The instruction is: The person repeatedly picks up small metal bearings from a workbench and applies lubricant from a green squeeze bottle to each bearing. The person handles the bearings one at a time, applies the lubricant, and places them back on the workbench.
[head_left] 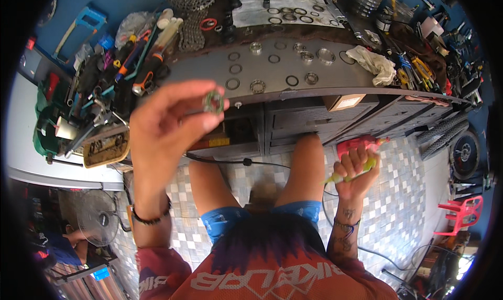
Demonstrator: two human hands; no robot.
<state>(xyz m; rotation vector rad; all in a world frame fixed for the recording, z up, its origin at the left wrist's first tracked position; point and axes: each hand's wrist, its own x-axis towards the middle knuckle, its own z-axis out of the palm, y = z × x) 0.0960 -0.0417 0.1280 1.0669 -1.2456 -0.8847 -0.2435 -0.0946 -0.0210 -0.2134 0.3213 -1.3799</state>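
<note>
My left hand is raised in front of the bench's near edge, thumb and fingers pinching a small ring-shaped bearing. Its face looks greenish. Lower and to the right, my right hand wraps round a yellow-green squeeze tube or bottle, whose narrow tip points left; the fingers cover much of it. On the grey bench top lie several loose bearings, among them a near one and a larger one, with several thin rings around them.
Hand tools crowd the bench's left end; pliers and a crumpled white cloth lie at the right. More rings rest on a white sheet behind. Below are drawers and a red bottle-like object. A fan stands left.
</note>
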